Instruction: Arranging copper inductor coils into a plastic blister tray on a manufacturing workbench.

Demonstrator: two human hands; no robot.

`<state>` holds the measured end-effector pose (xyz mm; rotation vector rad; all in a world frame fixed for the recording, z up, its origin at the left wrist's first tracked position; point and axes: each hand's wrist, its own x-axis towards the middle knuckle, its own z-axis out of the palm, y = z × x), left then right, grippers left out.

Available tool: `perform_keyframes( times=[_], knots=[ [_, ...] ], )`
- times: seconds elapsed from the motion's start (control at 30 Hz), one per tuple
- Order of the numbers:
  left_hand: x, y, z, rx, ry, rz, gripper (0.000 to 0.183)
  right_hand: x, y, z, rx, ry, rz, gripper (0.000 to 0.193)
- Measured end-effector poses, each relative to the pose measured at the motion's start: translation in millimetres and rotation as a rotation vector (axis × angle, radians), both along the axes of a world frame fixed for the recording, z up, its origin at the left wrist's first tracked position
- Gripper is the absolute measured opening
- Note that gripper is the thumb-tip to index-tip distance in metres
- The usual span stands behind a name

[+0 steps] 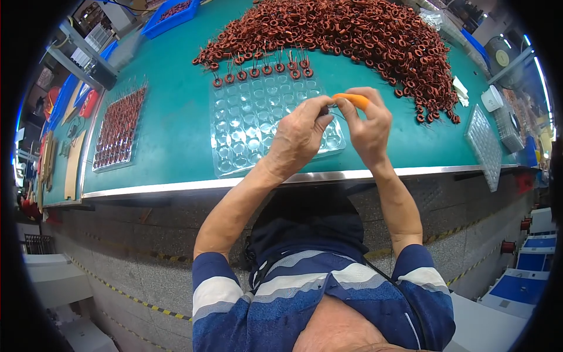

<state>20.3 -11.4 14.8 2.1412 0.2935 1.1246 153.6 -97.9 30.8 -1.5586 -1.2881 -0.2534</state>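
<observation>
My left hand point(296, 136) is closed, with thumb and fingers pinching a small dark piece, probably a wire-wound ring coil, mostly hidden by the fingertips. My right hand point(370, 126) wraps round an orange-handled tool point(354, 99), its tip meeting the left fingertips; the kind of tool does not show. Both hands are over the right side of a clear plastic tray point(237, 146) with round pockets. Along that tray's far edge stand several reddish-brown ring coils point(254, 73) with thin wire leads pointing up. Other pockets nearer me hold no coils.
A big heap of ring coils point(346, 29) covers the far side of the green table point(170, 141). To the left lies a tray packed with coils point(120, 126). A blue bin point(170, 19) sits far left; a clear tray point(484, 144) overhangs the table's right front edge.
</observation>
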Motion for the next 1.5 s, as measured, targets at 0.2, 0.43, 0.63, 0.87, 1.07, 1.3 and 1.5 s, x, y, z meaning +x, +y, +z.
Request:
perform_keyframes(
  times=[0.2,0.43,0.63,0.87,1.07,1.3,1.5],
  knots=[
    [10,6,-2,-0.121,-0.071,0.024,0.021,-25,-2,4,0.28,-0.419,-0.024,0.016],
    [1,5,7,-0.665,-0.084,-0.373,0.017,-3,-8,-3,0.111,0.65,0.261,0.014],
    [-7,1,18,-0.718,-0.012,-0.335,0.013,-6,-5,-8,0.127,0.579,0.322,0.017],
    [-16,12,11,-0.804,-0.038,-0.365,0.019,-9,4,-17,0.072,0.871,0.382,0.027],
    [-21,14,11,-0.688,0.011,-0.348,0.022,-12,-8,-31,-0.057,0.868,0.473,0.034],
    [-24,16,11,-0.337,0.181,-0.118,0.021,-32,-14,-11,0.014,0.137,0.146,0.026],
    [-24,9,-1,-0.288,0.103,-0.129,0.025,-17,-9,-22,-0.023,1.016,0.346,0.03]
  ],
)
